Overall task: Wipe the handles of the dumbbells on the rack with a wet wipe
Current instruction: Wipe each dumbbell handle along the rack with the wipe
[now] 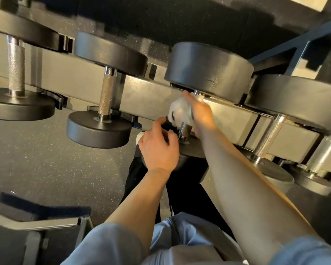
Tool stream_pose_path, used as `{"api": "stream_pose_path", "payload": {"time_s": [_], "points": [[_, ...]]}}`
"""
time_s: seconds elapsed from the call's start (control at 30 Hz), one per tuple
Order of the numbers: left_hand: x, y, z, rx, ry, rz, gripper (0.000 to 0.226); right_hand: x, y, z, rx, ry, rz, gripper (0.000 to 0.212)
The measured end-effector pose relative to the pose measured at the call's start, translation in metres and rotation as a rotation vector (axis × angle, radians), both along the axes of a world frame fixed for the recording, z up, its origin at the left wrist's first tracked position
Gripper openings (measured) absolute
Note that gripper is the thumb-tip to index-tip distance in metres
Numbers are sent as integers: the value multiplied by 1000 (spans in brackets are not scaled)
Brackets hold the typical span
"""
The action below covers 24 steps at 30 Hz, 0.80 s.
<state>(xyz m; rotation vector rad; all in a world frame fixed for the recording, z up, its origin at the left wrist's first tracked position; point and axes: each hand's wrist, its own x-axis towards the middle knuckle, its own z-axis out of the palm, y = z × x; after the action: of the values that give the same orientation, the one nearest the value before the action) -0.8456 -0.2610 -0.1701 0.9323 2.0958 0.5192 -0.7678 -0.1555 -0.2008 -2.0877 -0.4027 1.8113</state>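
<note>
Dumbbells sit in a row on the rack [151,92], and each one has its shiny handle running from a near black end up to a far black end, pointing away from the person. The right hand [199,113] is wrapped around the handle of the middle dumbbell [208,64], with the white wet wipe [178,109] bunched between its fingers and the metal. It is high on the bar, close to the far end, and only a short bare bit of the handle [183,129] shows below it. The left hand [159,148] is lower and nearer, resting with loose fingers on the near black end of the same dumbbell; I cannot tell if it grips or only touches. The two hands are close but not touching. Because the bar runs near to far, the wipe likely has to slide back down toward the body to clean the rest. The next handle [268,136] waits just to the right, nearer the right hand.
</note>
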Motion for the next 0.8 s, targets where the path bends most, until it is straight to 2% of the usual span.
{"api": "stream_pose_path", "payload": {"time_s": [0.03,0.13,0.17,0.23,0.3,0.4,0.53,0.6,0.7,0.8], "points": [[0,0,1,-1,-2,-6,42,3,-8,0,-46,34,59,72],[-1,1,2,-26,-14,-16,38,9,-32,-1,-80,44,221,41],[-1,1,2,-32,-15,-18,37,9,-33,-1,-80,47,235,39],[0,1,3,-36,-5,-27,40,4,-23,0,-93,18,170,46],[0,2,2,-28,1,-29,43,-2,-2,1,-72,-61,55,43],[0,1,-1,-18,6,-24,37,-5,25,3,-2,-36,-49,45],[0,2,-2,-26,8,-41,43,-1,28,11,19,-47,-25,26],[0,3,0,-30,11,-43,45,-2,23,9,-4,-69,15,36],[-1,2,2,-33,19,-53,47,-3,-3,5,-168,-102,166,65],[0,3,3,-42,26,-65,47,-1,-23,7,-247,-133,302,58]]}}
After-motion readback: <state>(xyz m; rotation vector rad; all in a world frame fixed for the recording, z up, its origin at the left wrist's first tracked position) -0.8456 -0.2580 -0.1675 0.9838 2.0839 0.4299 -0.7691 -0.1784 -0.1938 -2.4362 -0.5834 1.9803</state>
